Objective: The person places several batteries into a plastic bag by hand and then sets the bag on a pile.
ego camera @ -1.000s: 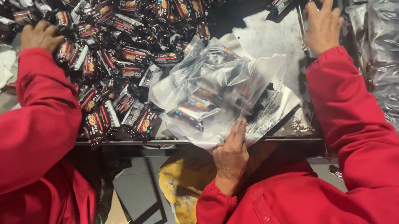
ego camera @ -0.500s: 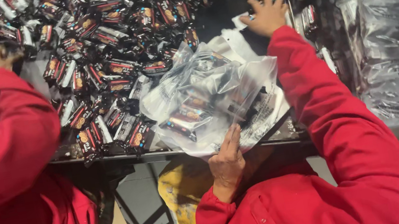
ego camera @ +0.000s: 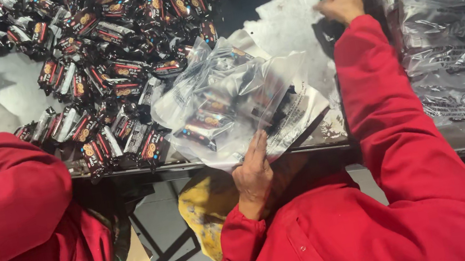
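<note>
Clear plastic bag (ego camera: 235,108), part filled with small dark wrapped bars, lies at the near edge of the table (ego camera: 291,32), and it sits at the same place as half a second ago. What differs is the right hand (ego camera: 340,2): before, it was spread flat with the fingers open near the far packets, and now it has moved a little to the right and is closed into a loose fist at the edge of a white sheet (ego camera: 284,27). Something small and shiny shows at its fingertips, but I cannot tell if the grip really holds it. The right arm in the red sleeve is stretched long over the table, from the near right corner up to the far side.

The left hand (ego camera: 254,174) stays at the near edge as before. Its fingers are straight and press flat on the lower corner of the bag, the wrist bent below the table edge; this grip is open, only resting on the bag.

On the left, another person's red sleeve (ego camera: 4,194) lies over the table edge. A big heap of dark wrapped bars (ego camera: 102,64) covers the far and left part of the table. Silver foil packs (ego camera: 455,30) are stacked on the right. Below the table there is a grey floor and a yellow object (ego camera: 207,207).
</note>
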